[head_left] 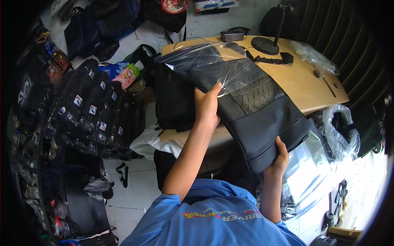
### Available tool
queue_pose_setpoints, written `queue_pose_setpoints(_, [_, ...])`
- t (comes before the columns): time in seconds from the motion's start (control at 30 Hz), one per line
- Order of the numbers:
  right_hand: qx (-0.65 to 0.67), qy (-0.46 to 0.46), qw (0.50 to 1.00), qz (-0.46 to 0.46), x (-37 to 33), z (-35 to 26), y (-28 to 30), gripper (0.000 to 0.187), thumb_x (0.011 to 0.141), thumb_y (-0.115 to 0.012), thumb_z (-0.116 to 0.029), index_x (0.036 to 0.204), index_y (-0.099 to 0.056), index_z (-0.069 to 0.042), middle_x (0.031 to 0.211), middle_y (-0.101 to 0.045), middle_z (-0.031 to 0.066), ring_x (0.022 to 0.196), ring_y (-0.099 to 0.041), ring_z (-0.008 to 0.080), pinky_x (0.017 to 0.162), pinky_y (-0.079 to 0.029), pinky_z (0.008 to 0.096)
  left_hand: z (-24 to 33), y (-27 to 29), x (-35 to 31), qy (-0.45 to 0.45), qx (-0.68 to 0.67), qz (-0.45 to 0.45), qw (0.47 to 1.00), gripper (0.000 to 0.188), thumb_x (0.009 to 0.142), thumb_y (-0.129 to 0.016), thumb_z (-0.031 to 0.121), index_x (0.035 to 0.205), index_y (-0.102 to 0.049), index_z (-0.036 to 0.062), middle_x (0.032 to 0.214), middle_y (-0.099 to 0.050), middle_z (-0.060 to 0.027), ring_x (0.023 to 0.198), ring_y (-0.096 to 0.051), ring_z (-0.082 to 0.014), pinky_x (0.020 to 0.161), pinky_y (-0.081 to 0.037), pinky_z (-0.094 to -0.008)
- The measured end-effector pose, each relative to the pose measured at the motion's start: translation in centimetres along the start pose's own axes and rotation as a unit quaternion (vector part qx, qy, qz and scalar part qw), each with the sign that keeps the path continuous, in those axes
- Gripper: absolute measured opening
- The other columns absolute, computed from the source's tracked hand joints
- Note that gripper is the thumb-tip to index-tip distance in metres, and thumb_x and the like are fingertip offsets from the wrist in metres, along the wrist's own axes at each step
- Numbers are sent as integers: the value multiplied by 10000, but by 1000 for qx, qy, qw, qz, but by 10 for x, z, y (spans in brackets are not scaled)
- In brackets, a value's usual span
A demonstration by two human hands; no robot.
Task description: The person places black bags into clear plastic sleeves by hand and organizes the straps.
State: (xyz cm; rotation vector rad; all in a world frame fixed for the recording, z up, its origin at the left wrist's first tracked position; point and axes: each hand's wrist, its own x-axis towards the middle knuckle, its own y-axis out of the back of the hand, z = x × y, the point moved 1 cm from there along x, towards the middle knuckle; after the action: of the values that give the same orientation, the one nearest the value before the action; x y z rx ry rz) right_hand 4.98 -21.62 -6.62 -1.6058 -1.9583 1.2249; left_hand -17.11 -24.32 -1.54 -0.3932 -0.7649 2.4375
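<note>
Black bag [262,123] held above the wooden desk [316,88], its upper end partly inside a clear plastic sleeve [213,61]. Left hand [206,107] grips bag and sleeve mid-edge; right hand [280,158] clamps the lower corner. Looks like mid-bagging; next likely needs the sleeve drawn further down while the right hand steadies.

Blue short-sleeved shirt [213,217] with printed lettering, bare forearms.

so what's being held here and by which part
A black bag, partly inside a clear plastic sleeve. The left hand grips its long side edge where the sleeve's mouth ends; the right hand holds the bare bottom corner.
</note>
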Motion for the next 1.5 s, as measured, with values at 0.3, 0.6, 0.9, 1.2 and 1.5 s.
queue_pose_setpoints(0.3, [-67,24,997,-17,6,-44,7,345,789,-566,-14,1107,-511,107,953,-627,189,772,-662,269,720,-571,348,67,9,-61,-221,635,47,739,616,842,-627,198,1295,-361,-122,683,-642,-177,647,-660,-284,603,-495,-349])
queue_pose_setpoints(0.6, [-162,93,975,-121,41,-59,24,621,684,-602,-69,1257,-415,82,1107,-580,205,932,-631,288,840,-514,354,24,-142,102,-571,607,-366,415,294,912,-469,249,783,-620,32,705,-624,-160,663,-600,-369,665,-475,-426])
queue_pose_setpoints(0.9, [-161,18,982,-94,64,-75,-2,542,684,-613,-29,1185,-456,105,1018,-598,210,858,-646,277,790,-542,364,-14,-172,105,-534,604,-362,469,439,920,-386,288,683,-616,-2,707,-625,-213,673,-601,-406,632,-489,-485])
queue_pose_setpoints(1.2, [-227,-6,963,-143,71,-74,-51,324,763,-606,-26,1059,-533,84,884,-630,157,739,-657,223,665,-558,322,-5,-195,90,-480,649,-350,476,447,906,-332,282,881,-664,-15,903,-644,-247,859,-620,-421,795,-493,-477])
queue_pose_setpoints(1.5, [-301,22,938,-170,45,-75,-86,259,781,-607,-37,1002,-554,88,823,-631,148,672,-649,208,595,-555,307,-18,-220,57,-372,626,-304,614,455,878,-333,295,929,-675,-1,958,-636,-257,912,-623,-396,834,-488,-448])
